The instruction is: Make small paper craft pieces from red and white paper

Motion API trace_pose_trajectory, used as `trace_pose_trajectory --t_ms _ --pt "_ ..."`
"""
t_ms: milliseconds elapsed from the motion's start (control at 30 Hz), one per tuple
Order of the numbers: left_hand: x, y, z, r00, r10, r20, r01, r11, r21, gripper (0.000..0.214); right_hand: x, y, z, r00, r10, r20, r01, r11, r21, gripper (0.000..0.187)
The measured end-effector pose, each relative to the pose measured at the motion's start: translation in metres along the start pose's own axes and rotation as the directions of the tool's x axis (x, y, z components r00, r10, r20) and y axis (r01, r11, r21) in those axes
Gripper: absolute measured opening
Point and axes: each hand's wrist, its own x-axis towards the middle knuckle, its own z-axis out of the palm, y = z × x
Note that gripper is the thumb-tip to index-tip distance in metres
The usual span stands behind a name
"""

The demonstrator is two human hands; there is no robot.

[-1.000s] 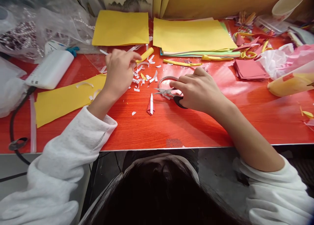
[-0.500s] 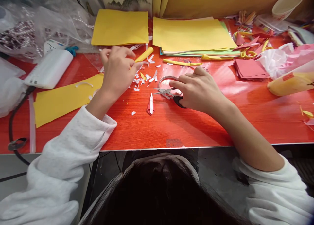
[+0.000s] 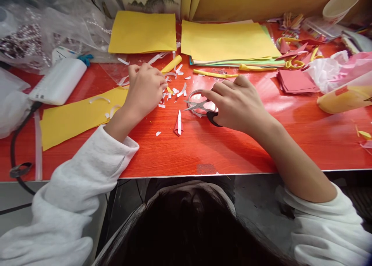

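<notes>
My right hand [image 3: 236, 101] is closed around the black handles of a pair of scissors [image 3: 199, 106], whose blades point left and stand slightly apart. A clear ring, perhaps a roll of tape [image 3: 194, 92], lies behind the blades. My left hand [image 3: 147, 88] hovers low over white paper scraps [image 3: 181, 90], its fingers curled in together; their tips are hidden, so I cannot make out what is in them. Just beyond it lies a yellow paper roll [image 3: 173, 64]. Between my hands, nearer me, rests a small folded red and white paper piece [image 3: 179, 123].
Yellow sheets [image 3: 143, 33] and a stack of coloured paper [image 3: 229, 41] lie along the back. On the left are a yellow strip [image 3: 75, 117] and a white power bank [image 3: 59, 80] with a cable. Red paper squares [image 3: 296, 81] and a tilted cup [image 3: 341, 4] are on the right.
My left hand has drawn slightly toward me and its spread fingers have curled in, uncovering more of the yellow roll. The scissor blades have parted a little wider.
</notes>
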Motion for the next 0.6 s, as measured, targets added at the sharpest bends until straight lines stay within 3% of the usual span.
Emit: trace_pose_trajectory --t_ms 333,600 --pt "0.0006 0.0055 -0.0027 0.990 0.030 -0.137 -0.019 0.996 0.083 0.023 -0.0013 0.0057 -0.0054 0.995 0.098 -0.035 -0.098 0.995 -0.009 0.038" --pt "-0.0007 0.0078 -0.0034 0.989 0.074 -0.128 -0.036 0.960 0.276 0.029 -0.0048 0.0069 -0.0070 0.983 0.113 -0.143 -0.118 0.993 -0.024 0.034"
